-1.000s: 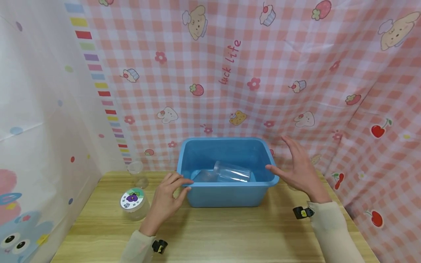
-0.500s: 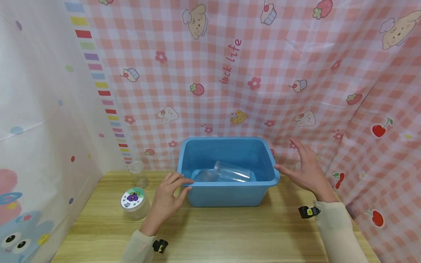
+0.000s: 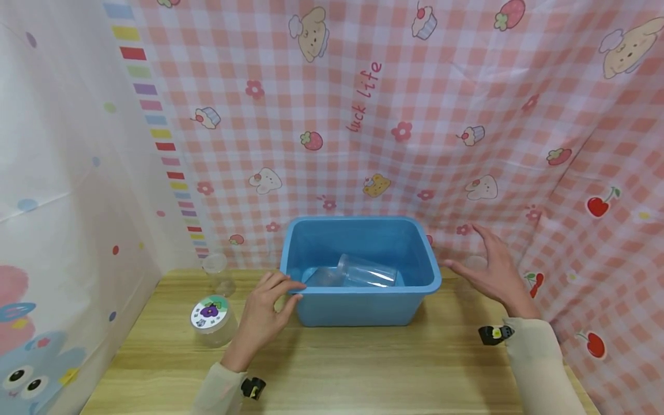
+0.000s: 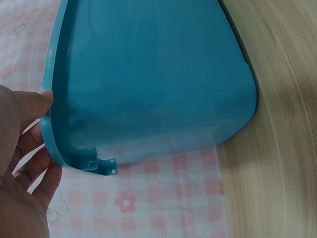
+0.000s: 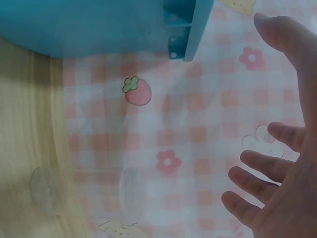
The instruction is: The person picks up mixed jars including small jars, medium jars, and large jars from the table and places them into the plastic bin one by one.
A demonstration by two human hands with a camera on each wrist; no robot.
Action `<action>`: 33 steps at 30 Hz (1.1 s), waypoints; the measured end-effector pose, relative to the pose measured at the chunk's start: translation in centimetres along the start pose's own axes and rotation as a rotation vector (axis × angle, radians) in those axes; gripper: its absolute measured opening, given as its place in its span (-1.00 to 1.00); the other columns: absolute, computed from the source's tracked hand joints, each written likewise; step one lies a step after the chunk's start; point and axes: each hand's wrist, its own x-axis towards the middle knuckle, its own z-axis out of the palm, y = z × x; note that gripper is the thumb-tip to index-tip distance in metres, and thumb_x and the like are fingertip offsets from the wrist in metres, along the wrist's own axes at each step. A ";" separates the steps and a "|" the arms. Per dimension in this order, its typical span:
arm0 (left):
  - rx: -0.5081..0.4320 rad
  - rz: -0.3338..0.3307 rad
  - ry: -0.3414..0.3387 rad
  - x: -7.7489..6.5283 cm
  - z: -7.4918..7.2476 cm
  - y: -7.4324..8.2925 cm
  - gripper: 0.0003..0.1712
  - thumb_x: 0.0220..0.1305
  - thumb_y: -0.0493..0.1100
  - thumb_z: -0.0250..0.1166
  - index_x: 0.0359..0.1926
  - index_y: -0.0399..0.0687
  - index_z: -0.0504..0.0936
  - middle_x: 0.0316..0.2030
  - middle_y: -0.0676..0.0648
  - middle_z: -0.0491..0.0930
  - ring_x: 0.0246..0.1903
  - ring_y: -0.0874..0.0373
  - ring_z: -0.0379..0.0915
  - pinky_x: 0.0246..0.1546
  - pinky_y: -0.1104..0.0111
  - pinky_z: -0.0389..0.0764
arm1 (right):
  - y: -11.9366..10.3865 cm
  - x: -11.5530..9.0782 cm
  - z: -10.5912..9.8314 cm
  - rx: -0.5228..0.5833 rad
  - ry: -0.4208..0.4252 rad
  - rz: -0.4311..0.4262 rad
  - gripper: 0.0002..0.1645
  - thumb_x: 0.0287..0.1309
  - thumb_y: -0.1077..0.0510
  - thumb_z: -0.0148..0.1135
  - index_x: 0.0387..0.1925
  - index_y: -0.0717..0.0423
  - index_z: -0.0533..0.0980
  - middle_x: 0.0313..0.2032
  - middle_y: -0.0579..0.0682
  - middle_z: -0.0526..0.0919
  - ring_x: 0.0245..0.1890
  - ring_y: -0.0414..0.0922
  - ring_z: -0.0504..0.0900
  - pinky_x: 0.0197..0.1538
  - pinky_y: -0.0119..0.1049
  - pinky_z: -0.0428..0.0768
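Note:
A blue plastic bin (image 3: 358, 308) stands on the wooden table with clear plastic cups (image 3: 367, 272) lying inside. My left hand (image 3: 264, 308) holds the bin's near left corner, its thumb and fingers on either side of the rim (image 4: 48, 74). My right hand (image 3: 498, 276) hovers to the right of the bin, fingers spread, with nothing in its grasp. Behind it stands a see-through cup (image 3: 474, 264), partly covered in the head view. In the right wrist view this clear cup (image 5: 86, 192) is apart from the fingers.
Left of my left hand sits a clear jar (image 3: 212, 323) with a printed purple-flower lid. Another clear container (image 3: 218, 276) stands behind it. A pink checked cloth (image 3: 337, 115) hangs close behind the bin, and cloth walls flank the table (image 3: 363, 369).
My right hand has moved right, away from the bin's right rim, uncovering more of the clear cup behind it. My left hand and the bin have stayed put.

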 end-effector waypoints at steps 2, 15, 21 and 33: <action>0.002 0.005 0.004 -0.1 0.0 0.0 -0.81 0.23 -0.23 0.49 -0.12 0.04 0.78 -0.19 0.09 0.64 -0.11 0.16 0.46 -0.14 0.22 0.60 | 0.4 -0.1 0.0 -0.003 -0.011 0.032 0.31 0.10 -0.35 0.45 0.64 0.04 -0.05 0.55 0.36 0.09 0.48 0.44 0.11 0.29 0.58 0.19; 0.013 0.027 0.021 0.0 0.1 -0.1 -0.78 0.18 -0.27 0.52 -0.14 0.01 0.78 -0.21 0.08 0.63 -0.13 0.16 0.45 -0.17 0.23 0.60 | 3.2 0.0 0.5 0.008 -0.047 0.120 0.35 0.15 -0.41 0.37 0.65 0.06 -0.15 0.58 0.38 0.00 0.49 0.48 0.08 0.29 0.58 0.19; 0.011 0.033 0.020 0.0 0.1 -0.1 -0.77 0.17 -0.28 0.52 -0.14 0.02 0.78 -0.21 0.09 0.63 -0.11 0.16 0.46 -0.15 0.21 0.61 | 4.4 0.0 0.7 0.021 -0.098 0.174 0.37 0.17 -0.47 0.31 0.65 0.07 -0.20 0.56 0.44 -0.01 0.47 0.51 0.09 0.28 0.56 0.22; 0.008 0.023 0.015 -0.1 0.0 -0.1 -0.78 0.20 -0.26 0.51 -0.13 0.04 0.78 -0.20 0.09 0.64 -0.10 0.16 0.46 -0.14 0.21 0.62 | 6.5 -0.5 1.5 0.106 -0.164 0.295 0.43 0.15 -0.52 0.27 0.65 0.07 -0.27 0.58 0.40 -0.05 0.51 0.43 0.08 0.31 0.50 0.25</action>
